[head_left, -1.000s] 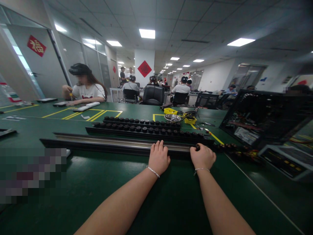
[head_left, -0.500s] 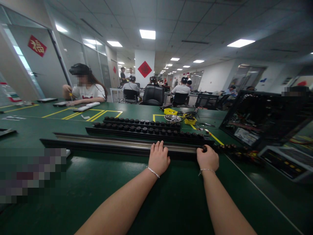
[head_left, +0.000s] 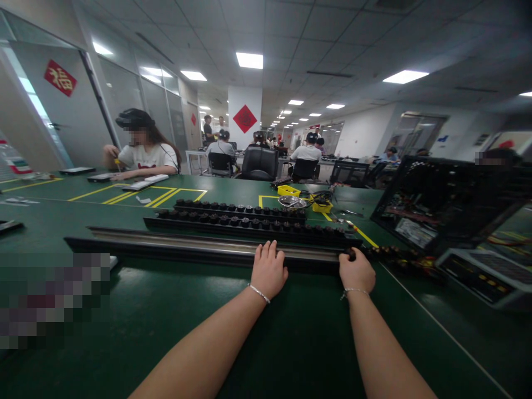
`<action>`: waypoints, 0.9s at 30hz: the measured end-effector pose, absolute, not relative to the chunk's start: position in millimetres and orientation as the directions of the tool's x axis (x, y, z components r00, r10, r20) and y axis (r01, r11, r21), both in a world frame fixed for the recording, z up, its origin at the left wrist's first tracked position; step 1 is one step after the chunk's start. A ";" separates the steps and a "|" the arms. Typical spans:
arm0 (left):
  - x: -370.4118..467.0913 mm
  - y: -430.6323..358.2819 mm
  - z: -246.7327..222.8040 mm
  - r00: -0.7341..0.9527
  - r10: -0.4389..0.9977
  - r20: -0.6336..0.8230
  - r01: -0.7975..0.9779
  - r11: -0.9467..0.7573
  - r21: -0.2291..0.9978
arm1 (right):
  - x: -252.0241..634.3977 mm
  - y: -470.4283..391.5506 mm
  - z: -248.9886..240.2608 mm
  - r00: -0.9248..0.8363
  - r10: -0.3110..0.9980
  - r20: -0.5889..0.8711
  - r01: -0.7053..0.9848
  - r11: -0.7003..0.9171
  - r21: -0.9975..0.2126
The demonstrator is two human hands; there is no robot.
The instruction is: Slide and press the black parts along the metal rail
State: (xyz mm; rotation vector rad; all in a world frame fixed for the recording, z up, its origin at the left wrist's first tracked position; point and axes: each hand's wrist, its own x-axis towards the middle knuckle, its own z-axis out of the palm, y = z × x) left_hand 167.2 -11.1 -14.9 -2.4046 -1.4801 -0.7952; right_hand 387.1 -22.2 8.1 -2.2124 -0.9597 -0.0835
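Note:
A long black track rail (head_left: 166, 247) with a metallic inner channel lies across the green table in front of me. My left hand (head_left: 269, 270) rests on it right of its middle, fingers stretched over the channel. At the rail's right end, my right hand (head_left: 357, 270) is closed around a small black round piece (head_left: 352, 254), mostly hidden by the fingers. Whether that piece sits in the channel, I cannot tell. Just behind lie two more black rails, a nearer rail (head_left: 249, 224) and a farther rail (head_left: 216, 206), each lined with several similar round pieces.
To the right, a tilted open black case (head_left: 432, 205) stands near a grey boxy device (head_left: 486, 277) and a bundle of dark parts. A metal dish (head_left: 292, 202) and yellow trays (head_left: 288, 190) sit farther back. A co-worker (head_left: 145, 147) works at far left.
My right hand has shifted slightly right, away from my left hand, with the black round piece still in its fingers. My left hand stays at nearly the same place on the rail.

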 end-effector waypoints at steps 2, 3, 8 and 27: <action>167.4 -11.0 -15.0 0.351 0.762 0.544 0.874 -0.475 0.102 | 389.3 -21.7 6.4 0.722 0.603 0.341 0.663 -0.460 -0.590; 167.4 -11.0 -15.1 0.351 0.762 0.545 0.873 -0.476 0.102 | 391.1 -21.2 5.3 0.726 0.590 0.353 0.661 -0.459 -0.594; 166.7 -10.7 -15.1 0.350 0.762 0.545 0.867 -0.483 0.119 | 407.0 -18.1 -1.0 0.766 0.516 0.385 0.628 -0.470 -0.620; 167.3 0.2 -14.8 0.357 0.778 0.517 0.850 -0.500 0.166 | 476.3 -10.5 -13.8 0.828 0.366 0.424 0.560 -0.580 -0.592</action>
